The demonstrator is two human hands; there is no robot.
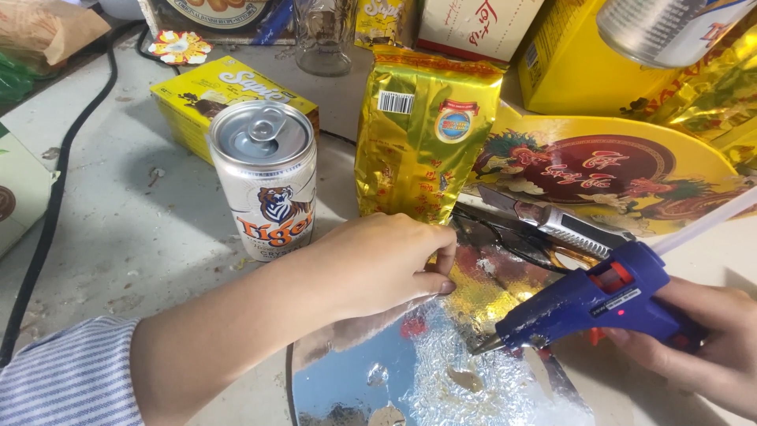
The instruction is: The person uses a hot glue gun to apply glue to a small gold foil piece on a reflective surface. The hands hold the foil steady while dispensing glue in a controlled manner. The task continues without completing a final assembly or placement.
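The right hand (706,347) grips a blue glue gun (595,304) at the lower right, and the gun lies long from right to left with its tip pointing down and left at a shiny silver board (441,371). The left hand (386,264) is curled, with its fingers pinching the bottom of a gold bag (422,134) that stands upright on the board. All this sits on a dusty grey table (126,229) crowded with a can (266,177), yellow boxes (213,95), scissors (512,233) and a black cable (55,197).
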